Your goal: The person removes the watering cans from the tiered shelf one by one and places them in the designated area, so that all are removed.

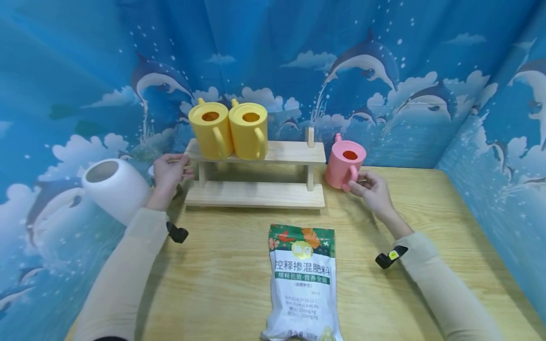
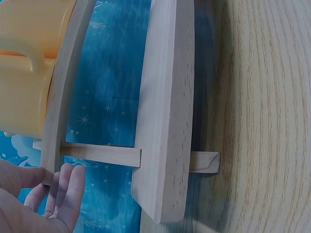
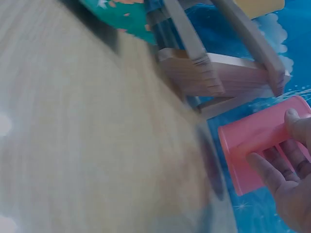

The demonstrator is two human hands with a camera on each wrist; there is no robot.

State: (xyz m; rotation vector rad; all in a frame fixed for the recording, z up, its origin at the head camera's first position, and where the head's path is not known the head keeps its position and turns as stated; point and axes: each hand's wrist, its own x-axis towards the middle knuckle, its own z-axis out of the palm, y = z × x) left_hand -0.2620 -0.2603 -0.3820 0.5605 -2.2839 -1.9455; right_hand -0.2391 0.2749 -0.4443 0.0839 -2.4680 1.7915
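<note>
My left hand (image 1: pixel 167 176) pinches the left end of the upper board of a two-tier wooden rack (image 1: pixel 256 194). In the left wrist view, the thumb lies at one face of the board (image 2: pixel 57 104) and the fingers at the other. My right hand (image 1: pixel 375 195) holds a small pink watering can (image 1: pixel 338 166) by its handle, just right of the rack. Its spout points toward the backdrop. Side by side on the left half of the upper shelf stand two yellow watering cans (image 1: pixel 207 137) with handles facing me.
A white vase (image 1: pixel 123 189) stands at the left beside my forearm. In front of the rack, a white and green fertilizer bag (image 1: pixel 303 289) lies flat on the wooden table (image 1: pixel 213 265). A blue dolphin-print curtain (image 1: pixel 273 47) surrounds the back and sides.
</note>
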